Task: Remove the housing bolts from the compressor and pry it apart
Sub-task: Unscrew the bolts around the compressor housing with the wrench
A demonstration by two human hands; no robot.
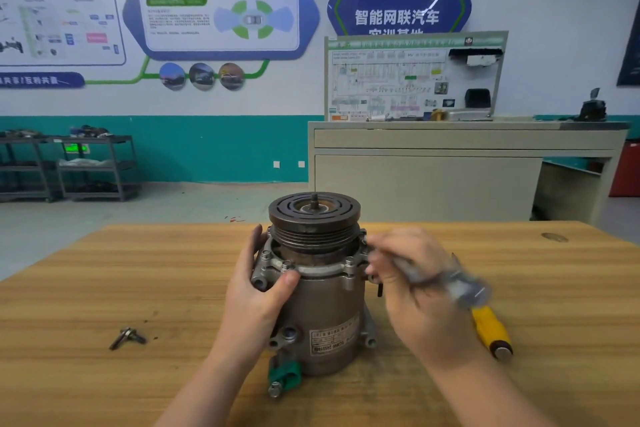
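Forearms come in from the bottom edge, and between them the compressor (322, 291) stands upright on the wooden table (104, 288), near its middle and close to the person. Its long axis runs vertical: the grooved pulley (314, 218) and threaded shaft stub point up, the green-capped port fitting (285, 376) sits low on the near side, and the label faces the camera.

Gripping the housing, the left hand (258, 291) curls round the flange ear with the thumb laid across the front, just under a housing bolt (286, 266). Closed round a blurred metal tool (446, 279), probably a wrench or ratchet, the right hand (412, 284) has the tool's head at the right side of the flange. Whether it is seated on a bolt cannot be told through the blur.

Judged from this, the step is loosening the flange bolts. It would go best with the tool pushed square and fully onto the bolt head, the left hand bracing against the turning force so the tall body neither twists nor tips, and the bolts eased a little each in turn.

Two removed bolts (127, 337) lie together well to the left; a yellow-handled screwdriver (491, 331) rests just right of the right hand, likely for prying
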